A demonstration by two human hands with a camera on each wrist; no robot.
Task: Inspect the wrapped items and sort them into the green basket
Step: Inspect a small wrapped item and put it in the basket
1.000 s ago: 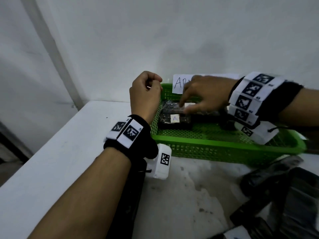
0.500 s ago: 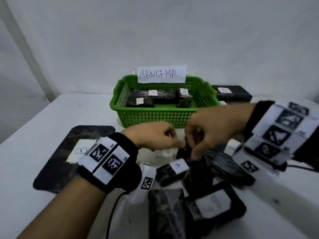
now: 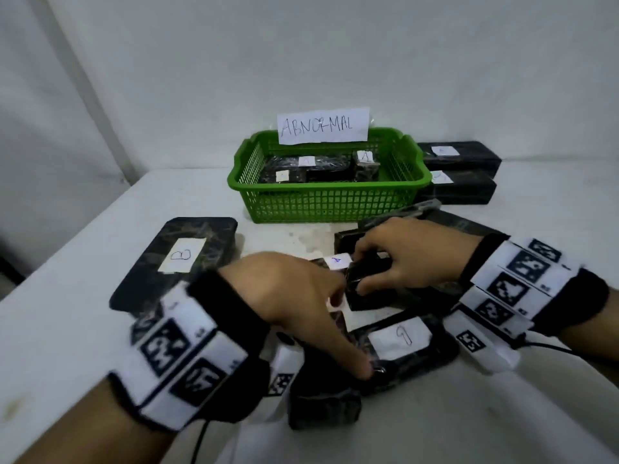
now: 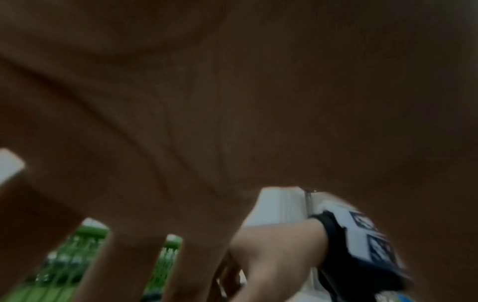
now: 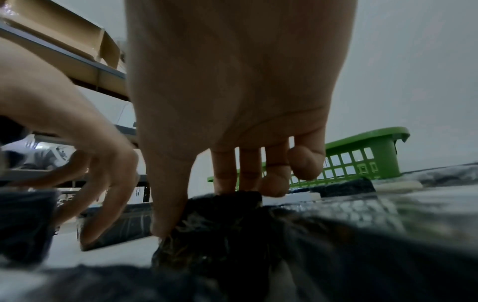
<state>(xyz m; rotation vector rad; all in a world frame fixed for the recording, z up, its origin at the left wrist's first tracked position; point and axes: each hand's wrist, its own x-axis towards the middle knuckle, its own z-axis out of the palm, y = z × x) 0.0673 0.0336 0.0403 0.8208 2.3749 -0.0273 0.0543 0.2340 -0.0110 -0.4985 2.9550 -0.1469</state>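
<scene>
The green basket (image 3: 328, 202) stands at the back of the table with an "ABNORMAL" sign; several black wrapped items (image 3: 318, 169) with white labels lie inside. In front of it is a pile of black wrapped items. My right hand (image 3: 363, 274) pinches a small black wrapped item (image 5: 220, 210) between thumb and fingers at the top of the pile. My left hand (image 3: 321, 306) is beside it with fingers spread downward, its thumb resting on the edge of a flat item labelled "9" (image 3: 402, 343). The left wrist view is mostly palm, with the basket (image 4: 64, 265) showing between the fingers.
A flat black item labelled "B" (image 3: 177, 259) lies at the left. Two long black wrapped boxes (image 3: 459, 155) sit right of the basket. A small black block (image 3: 325, 406) lies near the front edge under my left wrist. A wall stands behind the white table (image 3: 67, 313).
One second ago both hands were at the basket. They have drawn back to the pile in front, and my right hand has taken hold of a small black item.
</scene>
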